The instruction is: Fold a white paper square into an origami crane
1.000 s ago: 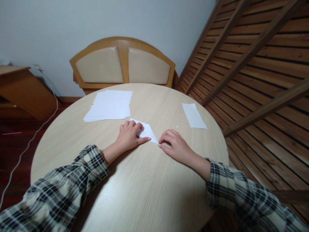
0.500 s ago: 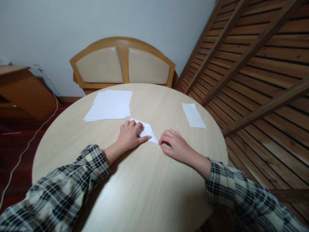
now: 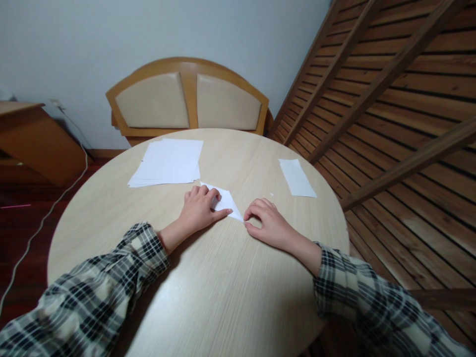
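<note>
A folded sheet of white paper lies on the round table, narrowing to a point at its right end. My left hand presses it down, thumb along the near edge and fingers curled over its left part, which hides that side. At the pointed right tip, my right hand pinches the paper's corner between thumb and index finger. Both wrists come out of checked sleeves.
A stack of white paper sheets rests at the table's back left. To the right lies a white paper strip, with a tiny scrap nearby. Beyond the round table stands a padded headboard; slatted wood rises at right.
Hands and folded paper hold nearly the same pose. The whole view has shifted very slightly.
</note>
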### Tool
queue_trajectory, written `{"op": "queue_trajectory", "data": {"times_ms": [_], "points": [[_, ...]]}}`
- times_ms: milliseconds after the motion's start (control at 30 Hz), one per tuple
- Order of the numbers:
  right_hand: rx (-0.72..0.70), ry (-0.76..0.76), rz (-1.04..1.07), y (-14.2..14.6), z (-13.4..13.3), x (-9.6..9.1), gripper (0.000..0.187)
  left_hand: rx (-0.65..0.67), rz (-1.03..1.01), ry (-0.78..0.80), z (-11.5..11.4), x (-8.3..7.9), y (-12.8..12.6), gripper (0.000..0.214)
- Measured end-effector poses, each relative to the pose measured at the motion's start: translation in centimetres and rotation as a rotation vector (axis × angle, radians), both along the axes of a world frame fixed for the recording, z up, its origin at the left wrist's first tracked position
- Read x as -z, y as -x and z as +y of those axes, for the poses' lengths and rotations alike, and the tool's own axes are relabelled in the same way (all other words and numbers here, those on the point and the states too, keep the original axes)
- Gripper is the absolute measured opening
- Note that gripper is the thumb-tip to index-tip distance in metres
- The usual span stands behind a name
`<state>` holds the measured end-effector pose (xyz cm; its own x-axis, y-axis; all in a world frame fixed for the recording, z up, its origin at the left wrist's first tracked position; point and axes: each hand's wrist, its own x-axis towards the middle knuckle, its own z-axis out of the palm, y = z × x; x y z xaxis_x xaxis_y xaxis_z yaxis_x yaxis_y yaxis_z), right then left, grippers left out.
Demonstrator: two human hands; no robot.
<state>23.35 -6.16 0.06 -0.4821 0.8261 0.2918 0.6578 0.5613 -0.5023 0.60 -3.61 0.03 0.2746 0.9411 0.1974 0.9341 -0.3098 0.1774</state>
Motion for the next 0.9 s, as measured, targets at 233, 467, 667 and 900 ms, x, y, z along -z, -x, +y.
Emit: {"op": "queue_trajectory", "data": {"times_ms": [233, 467, 667, 900], "points": [[0.056, 0.018, -0.054, 0.4, 0.1, 0.4, 0.008, 0.009, 0.005, -0.002, 0.1, 0.1, 0.0, 0.052], [0.117, 0.038, -0.079, 0.8, -0.1, 0.4, 0.007, 0.005, -0.003, 0.001, 0.1, 0.1, 0.0, 0.051], [0.097, 0.011, -0.072, 0.5, 0.0, 0.7, 0.008, 0.007, 0.004, 0.009, 0.0, -0.2, 0.0, 0.053], [-0.017, -0.023, -0.058, -0.7, -0.1, 0.2, 0.012, -0.041, 0.004, 0.024, -0.5, -0.4, -0.6, 0.060]]}}
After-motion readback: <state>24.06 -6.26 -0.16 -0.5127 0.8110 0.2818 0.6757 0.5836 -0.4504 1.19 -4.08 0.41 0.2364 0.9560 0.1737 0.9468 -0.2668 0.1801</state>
